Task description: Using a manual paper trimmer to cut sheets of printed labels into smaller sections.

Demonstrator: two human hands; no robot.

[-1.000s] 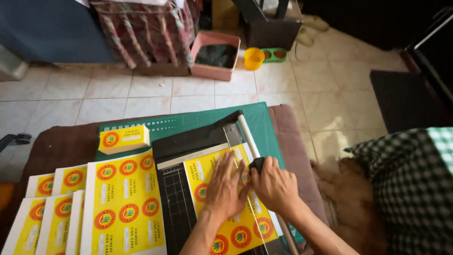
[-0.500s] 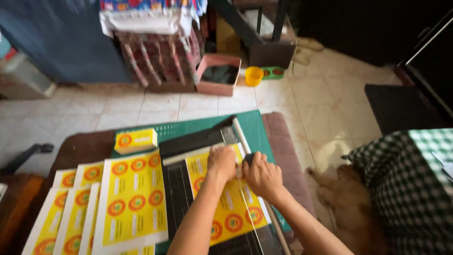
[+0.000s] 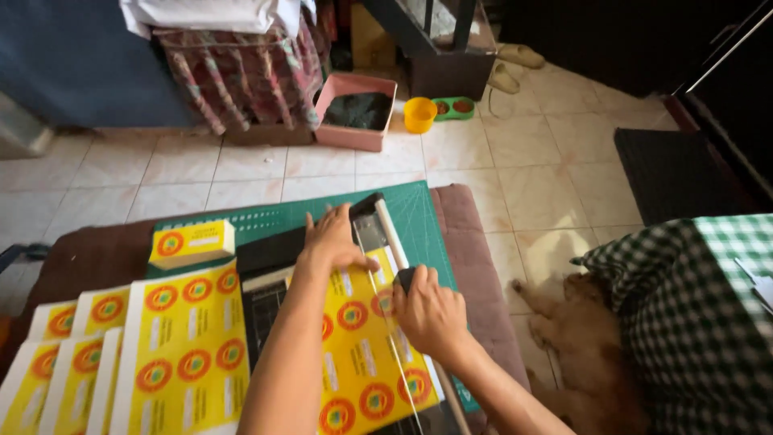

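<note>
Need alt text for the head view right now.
A left hand presses a yellow sheet of round red labels flat on a black paper trimmer, while the right hand grips its sliding cutter handle. More yellow label sheets lie alongside.

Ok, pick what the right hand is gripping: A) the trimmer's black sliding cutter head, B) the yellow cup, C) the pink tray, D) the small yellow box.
A: the right hand wraps the black cutter head on the trimmer's rail, over the yellow label sheet.

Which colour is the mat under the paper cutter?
Green cutting mat, with a pale grid, best in the head view.
</note>
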